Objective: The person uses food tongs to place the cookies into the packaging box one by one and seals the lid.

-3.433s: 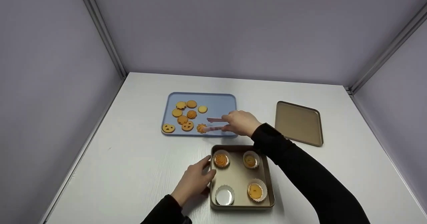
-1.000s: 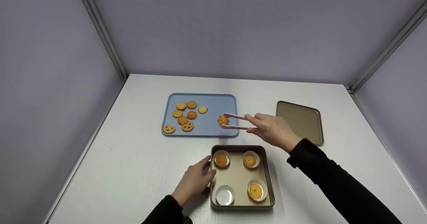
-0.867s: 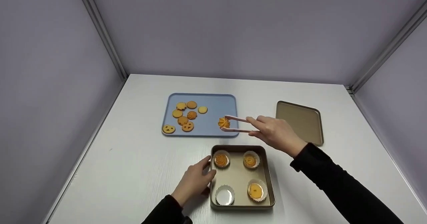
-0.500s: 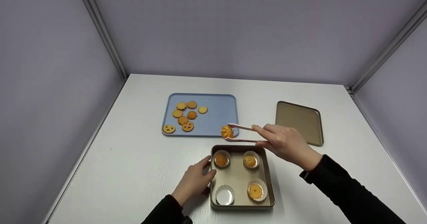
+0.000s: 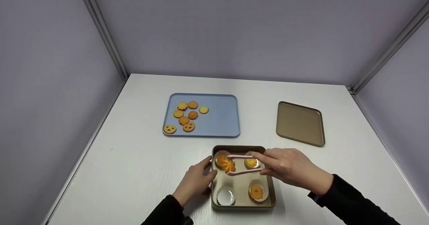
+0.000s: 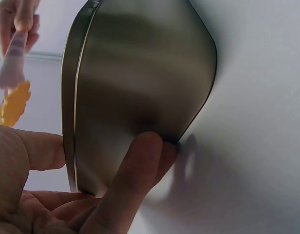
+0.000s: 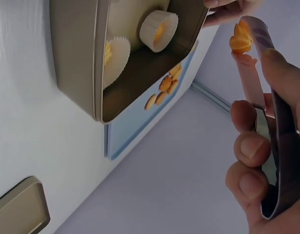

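Note:
My right hand grips pink-tipped tongs, whose tips hold a piped swirl cookie above the far left part of a deep bronze tin. Also in the right wrist view, the cookie is between the tong tips. Paper cups stand in the tin's corners. The near left cup is empty; a round cookie sits in the near right cup. The far right cup holds a cookie; the far left one is partly hidden. My left hand holds the tin's left wall, thumb at the rim.
Behind the tin lies a blue tray with several cookies toward its left side, among them a pretzel-shaped cookie. A shallow bronze lid or tray rests at the right. Grey panels stand around the white table.
My right hand has taken the swirl cookie off the blue tray with the tongs and brought it toward me over the tin. The left hand and tin have stayed put.

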Tool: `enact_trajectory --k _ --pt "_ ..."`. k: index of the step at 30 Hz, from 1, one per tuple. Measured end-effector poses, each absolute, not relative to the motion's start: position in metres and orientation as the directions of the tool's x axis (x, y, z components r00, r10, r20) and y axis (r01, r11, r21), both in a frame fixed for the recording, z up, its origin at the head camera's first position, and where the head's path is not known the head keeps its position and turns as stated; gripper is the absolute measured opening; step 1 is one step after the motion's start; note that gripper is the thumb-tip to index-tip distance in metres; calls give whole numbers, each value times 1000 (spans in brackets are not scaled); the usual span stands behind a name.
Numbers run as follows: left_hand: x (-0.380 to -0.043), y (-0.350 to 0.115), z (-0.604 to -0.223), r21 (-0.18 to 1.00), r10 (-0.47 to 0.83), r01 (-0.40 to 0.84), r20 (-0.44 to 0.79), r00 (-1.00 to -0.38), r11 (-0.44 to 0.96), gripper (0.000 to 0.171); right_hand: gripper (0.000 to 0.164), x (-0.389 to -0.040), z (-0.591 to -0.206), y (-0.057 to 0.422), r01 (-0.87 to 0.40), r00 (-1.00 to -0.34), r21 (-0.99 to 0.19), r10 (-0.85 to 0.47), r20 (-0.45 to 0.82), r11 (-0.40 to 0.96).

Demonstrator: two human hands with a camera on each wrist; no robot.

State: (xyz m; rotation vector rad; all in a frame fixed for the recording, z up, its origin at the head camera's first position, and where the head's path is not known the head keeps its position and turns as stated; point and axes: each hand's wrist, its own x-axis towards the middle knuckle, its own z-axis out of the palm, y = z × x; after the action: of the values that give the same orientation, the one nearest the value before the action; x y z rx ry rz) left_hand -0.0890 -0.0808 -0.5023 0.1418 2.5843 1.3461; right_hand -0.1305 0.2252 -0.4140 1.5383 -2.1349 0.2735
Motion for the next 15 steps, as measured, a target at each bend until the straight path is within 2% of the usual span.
enact_trajectory --k 10,15 --pt "-90 -81 -503 821 191 -27 -165 -968 571 63 42 -119 -420 219 -943 -220 147 -890 399 300" --pt "-89 -81 -502 820 195 -26 -166 -967 572 63 46 -114 -424 217 -943 -235 149 -911 337 299"
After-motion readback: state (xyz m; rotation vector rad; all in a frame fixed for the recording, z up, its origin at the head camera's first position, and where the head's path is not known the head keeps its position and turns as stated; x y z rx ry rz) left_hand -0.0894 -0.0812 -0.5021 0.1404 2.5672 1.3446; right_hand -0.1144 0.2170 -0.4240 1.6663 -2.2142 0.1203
